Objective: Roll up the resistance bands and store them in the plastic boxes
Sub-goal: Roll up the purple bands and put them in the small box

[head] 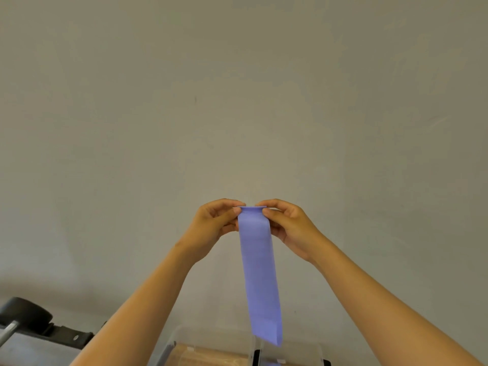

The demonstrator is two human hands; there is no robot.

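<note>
Head view.

1. Grip. The left hand [211, 225] and the right hand [290, 228] are raised side by side in front of the wall [237, 88]. Each hand pinches one upper corner of the band [260, 273] between thumb and curled fingers. The left hand holds the left corner and the right hand holds the right corner. The fingertips of the two hands are close together, apart only by the width of the band.

2. Band, position. The band is purple and flat. It hangs free below the grip, between the two forearms. Its upper edge shows as a narrow curved lip between the fingertips. Whether that lip is a first turn of a roll cannot be told.

3. Band, axis. The long axis runs near vertical, from the grip down. It tilts a little, so the lower end lies below the grip and slightly to the right of it. The broad face points toward the camera. The lower end shows a slanted fold line at its right corner.

4. Boxes. Two clear boxes sit well below the grip at the bottom edge. The left box [182, 336] lies below the left hand. The right box [311, 352] lies below the right forearm. The lower end of the band hangs in front of the gap between them.

5. Other. A dumbbell [23, 313] lies far below and left of the grip.
</note>
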